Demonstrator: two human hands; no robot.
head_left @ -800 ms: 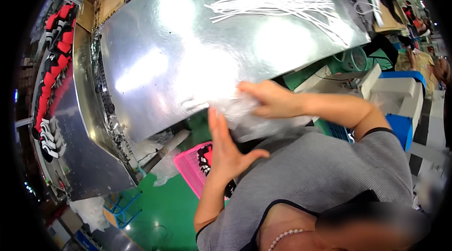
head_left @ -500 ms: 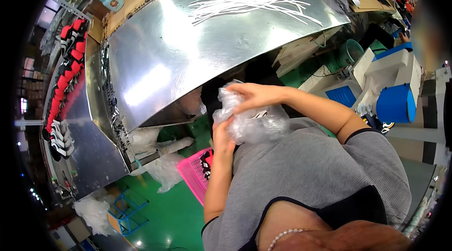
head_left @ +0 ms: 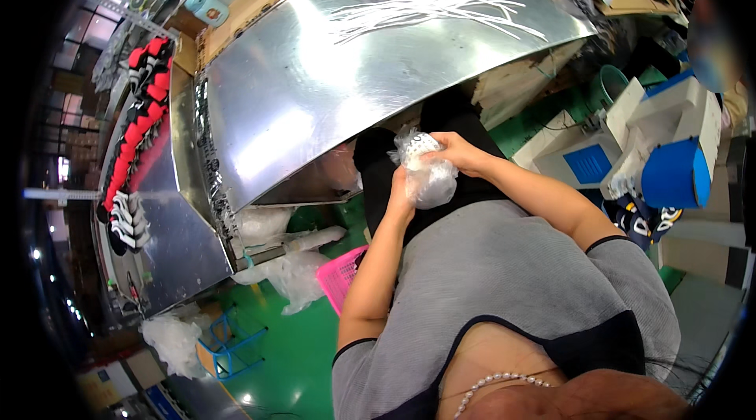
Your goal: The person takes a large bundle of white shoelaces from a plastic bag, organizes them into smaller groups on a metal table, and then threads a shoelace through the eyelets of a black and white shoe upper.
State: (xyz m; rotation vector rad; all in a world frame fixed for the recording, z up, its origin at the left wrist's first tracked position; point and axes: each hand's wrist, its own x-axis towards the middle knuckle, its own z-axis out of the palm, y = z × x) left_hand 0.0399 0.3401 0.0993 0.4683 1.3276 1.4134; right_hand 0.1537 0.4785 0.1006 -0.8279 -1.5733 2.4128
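Observation:
Above my lap I hold a crumpled clear plastic bag (head_left: 431, 184) between both hands. A white piece with dark marks (head_left: 421, 142) shows at the bag's far end; its kind is hard to make out through the film. My left hand (head_left: 402, 193) grips the near left side of the bag, its fingers partly hidden. From the right, my right hand (head_left: 457, 152) closes on the upper part of the bag, next to the white piece.
A shiny metal table (head_left: 276, 97) lies ahead, with white laces (head_left: 433, 11) toward its back. At left stands a row of red and black shoe pieces (head_left: 138, 133). A pink basket (head_left: 337, 282) and a blue stool frame (head_left: 236, 345) are on the floor. White-and-blue equipment (head_left: 654, 136) stands at right.
Both hands have drawn closer around the bag, which is now more bunched up. The white piece with dark marks shows more plainly. The view has shifted slightly.

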